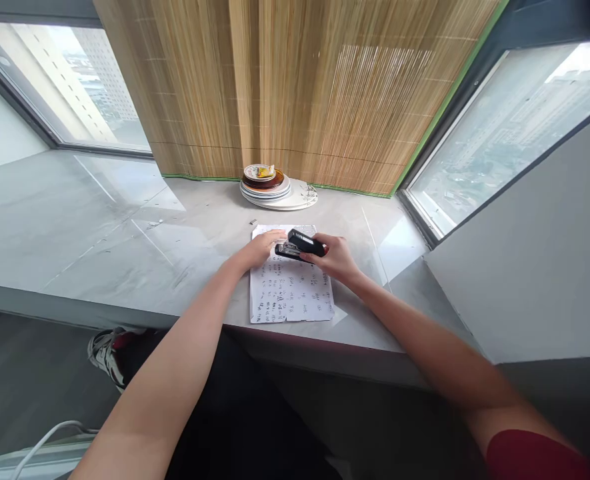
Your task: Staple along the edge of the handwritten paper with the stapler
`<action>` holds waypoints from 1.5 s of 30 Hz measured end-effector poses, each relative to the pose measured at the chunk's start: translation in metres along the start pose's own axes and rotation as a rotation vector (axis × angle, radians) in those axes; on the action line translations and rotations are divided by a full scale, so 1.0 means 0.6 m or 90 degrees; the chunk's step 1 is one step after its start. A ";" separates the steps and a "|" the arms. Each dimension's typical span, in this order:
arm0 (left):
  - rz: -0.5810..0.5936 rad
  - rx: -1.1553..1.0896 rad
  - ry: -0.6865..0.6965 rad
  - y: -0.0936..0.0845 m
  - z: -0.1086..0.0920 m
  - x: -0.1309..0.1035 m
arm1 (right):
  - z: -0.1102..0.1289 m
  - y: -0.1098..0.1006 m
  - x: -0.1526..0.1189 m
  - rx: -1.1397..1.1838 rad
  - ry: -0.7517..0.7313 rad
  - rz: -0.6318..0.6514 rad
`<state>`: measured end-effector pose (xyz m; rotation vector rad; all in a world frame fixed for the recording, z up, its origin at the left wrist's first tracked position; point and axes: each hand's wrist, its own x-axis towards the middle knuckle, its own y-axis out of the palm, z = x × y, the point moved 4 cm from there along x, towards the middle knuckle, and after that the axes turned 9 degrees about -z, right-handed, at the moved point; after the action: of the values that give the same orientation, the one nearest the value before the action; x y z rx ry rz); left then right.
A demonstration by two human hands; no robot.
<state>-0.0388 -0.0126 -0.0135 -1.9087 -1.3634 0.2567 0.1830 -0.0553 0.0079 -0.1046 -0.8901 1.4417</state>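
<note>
A black stapler (305, 243) is held in my right hand (335, 256), its top arm lifted away from its base at the front end. My fingers close around its rear part. My left hand (262, 249) reaches in from the other side, fingers stretched out close to the stapler's front end; whether they touch it I cannot tell. Under both hands lies a white sheet of paper (295, 297) with handwriting in columns. Just beyond its top left corner is a small grey piece (253, 222), too small to name.
A stack of plates (266, 193) with a small yellow packet (265, 172) on top stands at the back of the grey stone ledge (125, 233). A bamboo blind (285, 87) hangs behind it. Windows flank both sides, and the ledge's front edge runs below the paper.
</note>
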 end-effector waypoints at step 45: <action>-0.407 -0.658 -0.369 -0.030 0.057 0.000 | -0.032 -0.020 0.012 0.282 0.104 0.329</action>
<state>-0.0707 0.0058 -0.0249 -2.0633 -2.7983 -0.3155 0.2027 -0.0431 0.0048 -0.1232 -0.4028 2.0495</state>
